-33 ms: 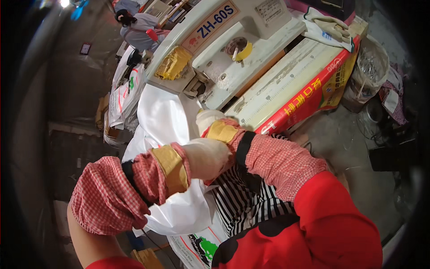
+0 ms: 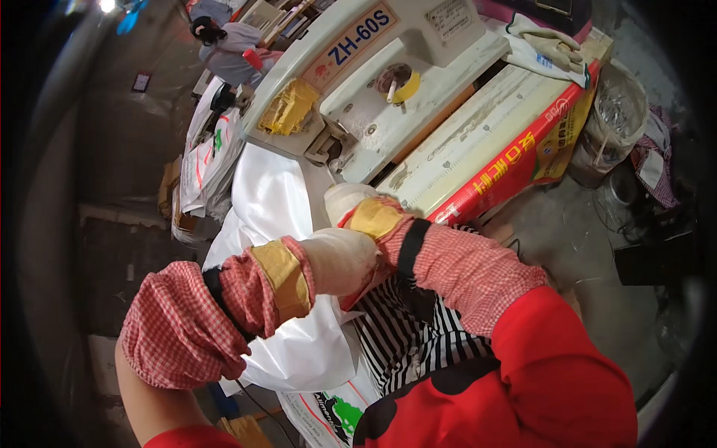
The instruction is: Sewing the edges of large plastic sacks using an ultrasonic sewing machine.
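Note:
My left hand [image 2: 340, 257], in an off-white work glove, is above the striped cloth on my lap, against the cuff of my right arm. Farther up, my right hand [image 2: 349, 200], gloved the same way, is beside the white woven sack [image 2: 270, 190], near the head of a large pale sewing machine [image 2: 366, 112]. The fingers of both hands are hidden, so their grip does not show. Red checked sleeve covers with tan cuffs and black bands wrap my forearms. More white sack material [image 2: 306, 355] hangs below my left hand.
A long worktop [image 2: 478, 127] edged with red and yellow printed sheeting runs to the right, with a spare glove [image 2: 549, 48] at its far end. Beyond it stands a plastic-lined bin [image 2: 616, 104]. Stacked printed sacks [image 2: 209, 164] and another person [image 2: 235, 52] are at far left.
Both gloved hands have shifted very slightly upward. The machine and the sacks look the same.

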Demonstrator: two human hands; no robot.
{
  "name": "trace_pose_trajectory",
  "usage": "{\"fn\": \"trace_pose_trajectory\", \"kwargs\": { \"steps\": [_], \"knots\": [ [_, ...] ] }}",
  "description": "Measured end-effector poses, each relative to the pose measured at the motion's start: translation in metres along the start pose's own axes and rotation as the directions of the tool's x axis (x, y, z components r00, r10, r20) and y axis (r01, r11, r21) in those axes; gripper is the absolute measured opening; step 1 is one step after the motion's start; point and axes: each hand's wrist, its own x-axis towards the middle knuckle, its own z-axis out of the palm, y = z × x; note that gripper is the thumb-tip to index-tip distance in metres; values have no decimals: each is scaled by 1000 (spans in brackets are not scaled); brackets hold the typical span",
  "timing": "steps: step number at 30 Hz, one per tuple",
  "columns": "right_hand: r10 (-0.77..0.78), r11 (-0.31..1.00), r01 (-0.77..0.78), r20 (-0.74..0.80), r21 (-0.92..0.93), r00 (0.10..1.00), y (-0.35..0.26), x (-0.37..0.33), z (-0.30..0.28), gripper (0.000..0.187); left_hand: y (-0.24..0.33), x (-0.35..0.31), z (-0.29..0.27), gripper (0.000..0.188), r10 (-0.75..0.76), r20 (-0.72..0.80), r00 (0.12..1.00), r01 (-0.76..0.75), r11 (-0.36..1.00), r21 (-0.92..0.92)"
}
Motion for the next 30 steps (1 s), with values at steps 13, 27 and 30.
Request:
{"fn": "trace_pose_trajectory", "kwargs": {
  "steps": [13, 27, 30],
  "knots": [
    [59, 778, -32, -23, 627, 998, -25, -17, -15, 34, -176, 51, 32, 28, -465, -555, 690, 451, 876, -173],
    [-614, 750, 661, -351, 18, 707, -28, -57, -130, 7, -143, -137, 228, 97, -734, -421, 533, 459, 669, -584],
    [-181, 677, 322, -274, 661, 944, -37, -93, -179, 27, -178, -123, 359, 72, -810, -501, 306, 747, 530, -401]
  ]
}}
